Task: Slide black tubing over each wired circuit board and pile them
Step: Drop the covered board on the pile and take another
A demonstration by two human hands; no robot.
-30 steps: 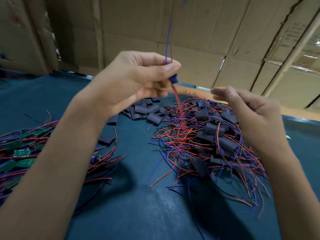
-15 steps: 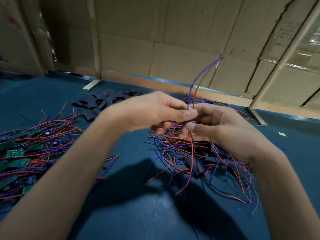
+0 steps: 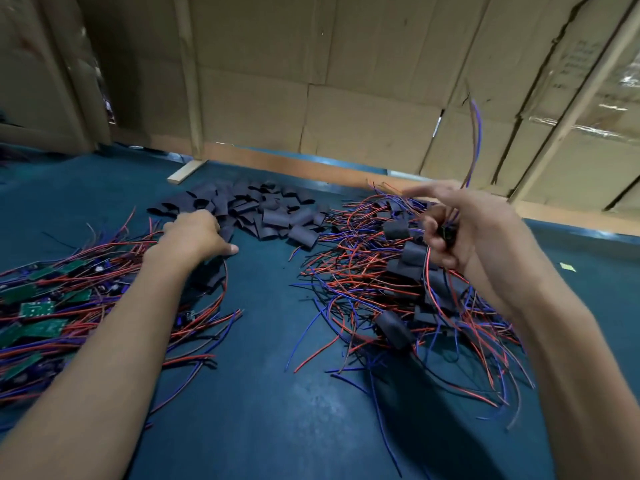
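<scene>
The right hand (image 3: 460, 230) is raised above the desk (image 3: 263, 393), its fingers curled in a tight grip round a small dark piece with wires; a blue wire (image 3: 476, 140) rises from the fist, and red and blue strands hang below it. Whether black tubing already covers that piece cannot be told. Directly under this hand lies the pile of sleeved boards (image 3: 408, 282), a tangle of red and blue wires with black sleeves among them. The left hand (image 3: 195, 233) reaches forward with its fingers bent down onto the near edge of the heap of loose black tubing (image 3: 263, 209); whether it has hold of a piece cannot be told. Left of that arm lie the bare green circuit boards (image 3: 38, 308) with their wires. Cardboard boxes (image 3: 346, 81) stand behind the desk.
</scene>
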